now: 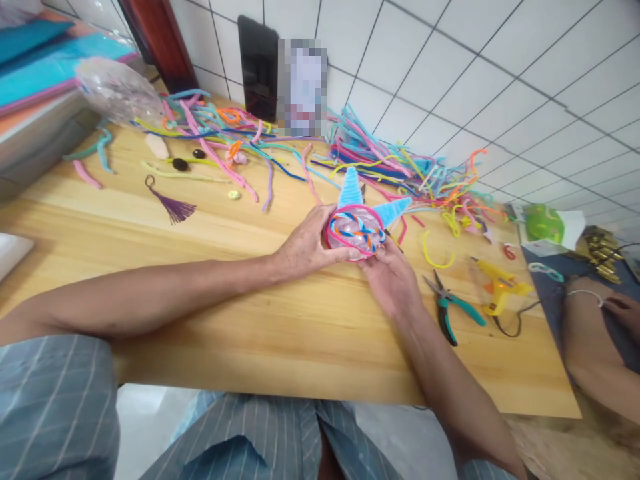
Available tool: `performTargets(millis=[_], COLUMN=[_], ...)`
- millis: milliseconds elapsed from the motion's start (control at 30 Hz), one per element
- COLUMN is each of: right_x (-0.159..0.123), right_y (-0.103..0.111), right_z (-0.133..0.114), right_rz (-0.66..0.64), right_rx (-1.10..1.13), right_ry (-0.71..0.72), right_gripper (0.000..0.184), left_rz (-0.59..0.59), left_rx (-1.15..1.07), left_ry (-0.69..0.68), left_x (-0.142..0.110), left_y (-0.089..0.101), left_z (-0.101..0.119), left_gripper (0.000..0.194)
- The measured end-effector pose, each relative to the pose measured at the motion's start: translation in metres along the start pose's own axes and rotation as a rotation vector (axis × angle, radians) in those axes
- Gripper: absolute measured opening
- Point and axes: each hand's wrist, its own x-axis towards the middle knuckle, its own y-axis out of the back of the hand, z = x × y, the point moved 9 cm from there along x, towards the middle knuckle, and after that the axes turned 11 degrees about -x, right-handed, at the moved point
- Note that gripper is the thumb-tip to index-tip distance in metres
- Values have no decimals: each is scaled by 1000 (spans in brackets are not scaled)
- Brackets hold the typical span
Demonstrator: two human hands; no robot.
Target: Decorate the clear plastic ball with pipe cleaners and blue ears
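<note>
Both hands hold a pipe cleaner craft (356, 231) above the wooden table. It has a round pink rim, a blue, orange and white twisted strand across its face, and two pointed light-blue pieces like ears. My left hand (309, 243) grips its left side, thumb along the lower front edge. My right hand (393, 275) supports it from below on the right, fingers partly hidden behind it. Right of that hand lie pliers (447, 303) with teal and black handles and a yellow glue gun (500, 283). A curved yellow pipe cleaner (431, 253) lies close by.
Many loose pipe cleaners (370, 150) pile along the tiled wall. A black phone (259, 70) leans there beside a blurred-out screen (303, 87). A purple tassel (175, 203) and a plastic bag (120, 90) are on the left. Another person's arm (590, 327) shows at the right.
</note>
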Motion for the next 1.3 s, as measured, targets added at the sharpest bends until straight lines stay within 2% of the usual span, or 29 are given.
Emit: performTargets(millis=[300,500,667,733,933,1100,1300], right_x=[1,0,-3,-5,-9,-9,-11], right_y=[-4,-7,-13,-18,-22,-20,-17], right_z=[-1,-6,-13,-15,-19,-17,-17], right_rz=[-31,-41,-25,-25,-17,7,38], right_rx=[-11,-21,-38,-48,-74,-82,-110], right_ry=[5,47,97,119,178,166,177], right_gripper=[41,37,47,50,47,45,52], left_rz=[15,27,29,24,23,26,-27], left_rx=[-11,-63,-182,-252,-368,-381,-359], left_ry=[-12,-50,4,25,88,164,140], left_x=[0,-4,-7,-7,-7,-8,-8], left_y=[2,2,0,-1,-4,-6,-6], left_z=[2,5,6,8,8,1,10], left_gripper=[95,95,100,96,88,91,80])
